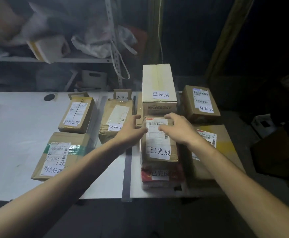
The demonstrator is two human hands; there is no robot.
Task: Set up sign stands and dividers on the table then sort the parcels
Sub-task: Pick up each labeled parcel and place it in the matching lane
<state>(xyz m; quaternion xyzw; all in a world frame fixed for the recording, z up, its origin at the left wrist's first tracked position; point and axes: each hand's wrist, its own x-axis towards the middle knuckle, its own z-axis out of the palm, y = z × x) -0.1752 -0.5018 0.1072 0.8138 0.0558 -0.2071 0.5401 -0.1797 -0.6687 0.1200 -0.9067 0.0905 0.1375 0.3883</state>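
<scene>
Two hands on one parcel: left hand (131,131) at the left edge of the brown parcel (159,152), fingers spread and nearly straight, thumb against the side; right hand (178,129) draped over the far end, fingers loosely bent, thumb on the label. No closed grip to be seen on either side (more a squaring-up touch than a lift). Brown parcel lying on top of a red parcel (162,176), just in front of a tall white box (159,83), all three tagged 已完成, hence stacked in one lane. Probably being settled straight so as not to slide off the softer red one beneath. Left of the stack, a dark divider strip (127,169) running front to back across the table (16,134), to keep lanes apart. Next lane over: sign stand (122,95) reading 处理中 upright at the back, kraft bag (116,119) with the same tag before it. Further left, a taped box (59,155) and a smaller box (76,115), both 待处理; to the right, an 异常件 box (200,103). Sorting judged nearly done
</scene>
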